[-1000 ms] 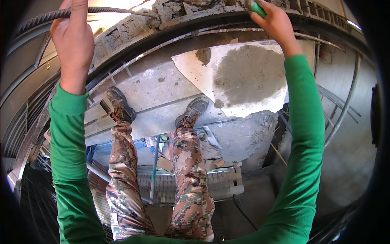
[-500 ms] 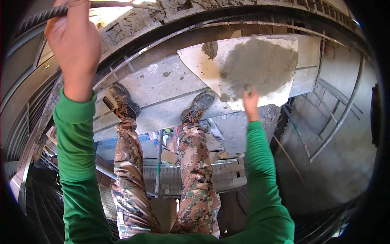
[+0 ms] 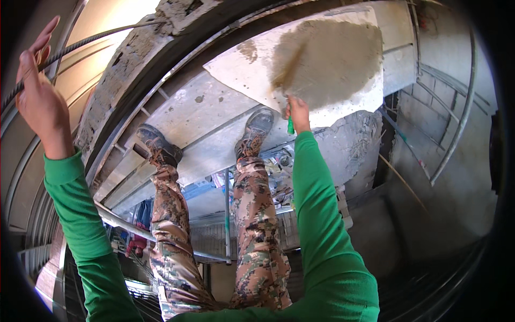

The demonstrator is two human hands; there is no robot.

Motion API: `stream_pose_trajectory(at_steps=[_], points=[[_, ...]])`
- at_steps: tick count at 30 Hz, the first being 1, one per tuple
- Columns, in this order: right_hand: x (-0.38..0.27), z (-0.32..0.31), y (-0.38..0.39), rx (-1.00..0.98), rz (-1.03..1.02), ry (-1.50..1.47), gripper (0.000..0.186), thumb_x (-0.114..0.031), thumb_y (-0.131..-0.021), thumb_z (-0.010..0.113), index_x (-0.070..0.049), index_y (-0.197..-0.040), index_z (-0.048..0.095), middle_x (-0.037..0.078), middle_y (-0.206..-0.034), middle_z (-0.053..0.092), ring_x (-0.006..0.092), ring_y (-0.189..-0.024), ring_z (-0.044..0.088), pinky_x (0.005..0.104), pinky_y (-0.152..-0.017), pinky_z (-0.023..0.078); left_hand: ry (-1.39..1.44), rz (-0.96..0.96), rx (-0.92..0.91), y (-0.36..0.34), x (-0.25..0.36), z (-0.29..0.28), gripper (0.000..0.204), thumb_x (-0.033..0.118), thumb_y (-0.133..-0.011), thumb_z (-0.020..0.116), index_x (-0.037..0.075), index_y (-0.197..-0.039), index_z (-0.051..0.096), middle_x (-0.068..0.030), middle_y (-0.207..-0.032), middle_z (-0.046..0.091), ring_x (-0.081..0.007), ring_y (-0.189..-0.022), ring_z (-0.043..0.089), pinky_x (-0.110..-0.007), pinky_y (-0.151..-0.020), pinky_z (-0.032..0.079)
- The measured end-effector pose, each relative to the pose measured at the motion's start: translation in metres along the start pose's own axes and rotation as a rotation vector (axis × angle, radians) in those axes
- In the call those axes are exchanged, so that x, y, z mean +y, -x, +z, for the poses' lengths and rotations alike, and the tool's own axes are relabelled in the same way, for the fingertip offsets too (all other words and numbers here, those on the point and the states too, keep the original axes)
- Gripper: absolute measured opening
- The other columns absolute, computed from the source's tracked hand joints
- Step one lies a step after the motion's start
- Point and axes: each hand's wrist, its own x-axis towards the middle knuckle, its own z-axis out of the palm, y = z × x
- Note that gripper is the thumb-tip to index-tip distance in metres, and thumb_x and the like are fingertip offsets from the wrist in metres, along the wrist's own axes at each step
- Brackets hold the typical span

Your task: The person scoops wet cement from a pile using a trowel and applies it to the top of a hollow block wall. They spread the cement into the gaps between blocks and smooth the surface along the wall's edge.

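Observation:
At the upper left, my left hand (image 3: pixel 45 110) rests against a ribbed steel bar (image 3: pixel 102 40). Its fingers are stretched and apart rather than wrapped round the bar. My right hand (image 3: pixel 299 111) is closed on a trowel, whose green handle (image 3: pixel 290 126) sticks out below the fist. The trowel's front end lies over the near left edge of a patch of wet grey mortar (image 3: pixel 338 59); its outline is hard to make out there. The mortar is spread on a pale board (image 3: pixel 236 67), which lies on metal planks.
Both my boots (image 3: pixel 258 129) stand on the scaffold planks (image 3: pixel 206 115), whose near edge drops to a lower level with clutter. A rough concrete edge (image 3: pixel 123 64) runs along the upper left. Metal tubes (image 3: pixel 464 118) stand at the right. A person (image 3: pixel 138 241) is far below.
My left hand has loosened its fingers on the bar and sits lower and further left in view. The right hand has shifted left along the mortar's edge. The view has turned.

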Motion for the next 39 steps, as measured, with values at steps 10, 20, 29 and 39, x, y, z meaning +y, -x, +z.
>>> stream_pose_trajectory(at_steps=[10, 20, 29, 39], points=[[0.077, -0.103, 0.083, 0.469, 0.100, -0.275, 0.025, -0.029, -0.090, 0.059, -0.007, -0.081, 0.053, 0.001, -0.060, 0.045, 0.0128, -0.046, 0.044, 0.0299, -0.042, 0.038, 0.005, -0.221, 0.009, 0.009, 0.021, 0.005, 0.043, 0.024, -0.105, 0.020, 0.005, -0.111, 0.058, -0.0137, -0.127, 0.060, -0.0249, -0.120, 0.053, -0.042, -0.107, 0.033], [0.018, -0.057, -0.020, 0.255, 0.039, -0.215, 0.027, -0.025, -0.089, 0.058, -0.008, -0.070, 0.052, 0.002, -0.056, 0.047, 0.0142, -0.045, 0.046, 0.0299, -0.041, 0.040, 0.011, -0.141, -0.053, 0.006, -0.001, -0.008, 0.044, 0.024, -0.104, 0.021, 0.003, -0.111, 0.059, -0.0133, -0.126, 0.061, -0.0241, -0.119, 0.053, -0.041, -0.106, 0.035], [-0.218, 0.041, 0.002, 0.023, -0.681, 0.336, 0.032, -0.029, -0.088, 0.066, -0.005, -0.072, 0.053, 0.005, -0.054, 0.054, 0.0111, -0.048, 0.054, 0.0290, -0.045, 0.043, 0.083, -0.162, 0.048, 0.002, -0.005, 0.002, 0.042, 0.023, -0.105, 0.026, 0.002, -0.105, 0.063, -0.0128, -0.121, 0.064, -0.0227, -0.117, 0.056, -0.040, -0.105, 0.038], [-0.358, 0.108, 0.039, 0.126, -1.428, 0.981, 0.048, -0.040, -0.083, 0.069, 0.001, -0.107, 0.063, 0.022, -0.104, 0.064, 0.0383, -0.096, 0.062, 0.0416, -0.081, 0.049, 0.256, -0.134, 0.143, 0.002, -0.007, -0.003, 0.040, 0.024, -0.104, 0.036, -0.004, -0.099, 0.064, -0.0124, -0.117, 0.066, -0.0204, -0.113, 0.057, -0.033, -0.103, 0.039]])
